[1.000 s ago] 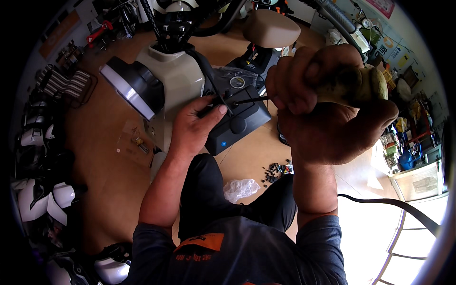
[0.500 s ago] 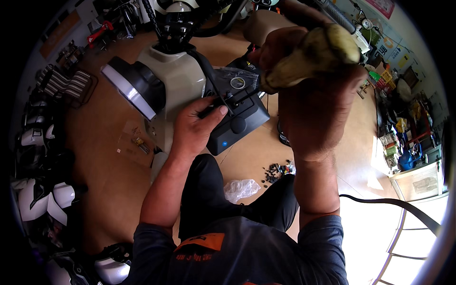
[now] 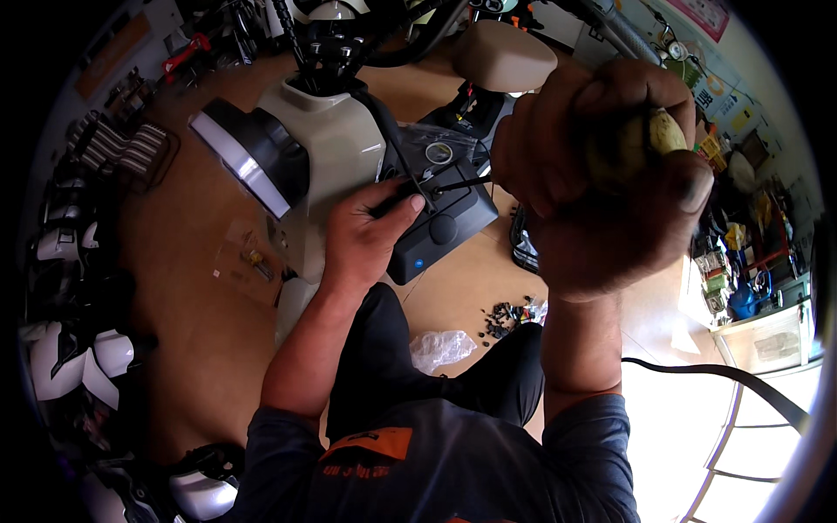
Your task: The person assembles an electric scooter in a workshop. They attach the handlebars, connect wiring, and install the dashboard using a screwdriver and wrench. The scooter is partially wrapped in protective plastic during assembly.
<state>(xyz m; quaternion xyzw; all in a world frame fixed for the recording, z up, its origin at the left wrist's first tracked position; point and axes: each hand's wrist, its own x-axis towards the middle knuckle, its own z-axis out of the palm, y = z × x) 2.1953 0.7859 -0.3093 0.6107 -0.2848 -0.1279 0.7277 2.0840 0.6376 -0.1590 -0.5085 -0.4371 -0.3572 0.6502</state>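
In the middle, a black box (image 3: 455,234) with a round knob-like boss and a small blue dot sits against the side of a beige scooter or motorbike body (image 3: 342,138). My left hand (image 3: 368,234) is closed at its upper left corner, thumb on top, pinching a thin black bracket-like strip (image 3: 417,179). To the right, my right hand (image 3: 602,196) is wrapped round the yellowish handle of a screwdriver (image 3: 469,182). Its dark shaft points left, with the tip at a fitting beside my left thumb. Whatever the tip meets is too small to make out.
A round headlight (image 3: 253,161) juts out at the left of the body. On the floor lie a clear plastic bag (image 3: 443,349), a heap of small black parts (image 3: 506,319) and another bag (image 3: 253,260). A striped chair (image 3: 131,152) stands far left; a beige seat (image 3: 504,57) is beyond.
My right hand has turned on the screwdriver, its fingers now covering most of the handle, and the hand has shifted slightly right. My left hand stays nearly where it was.
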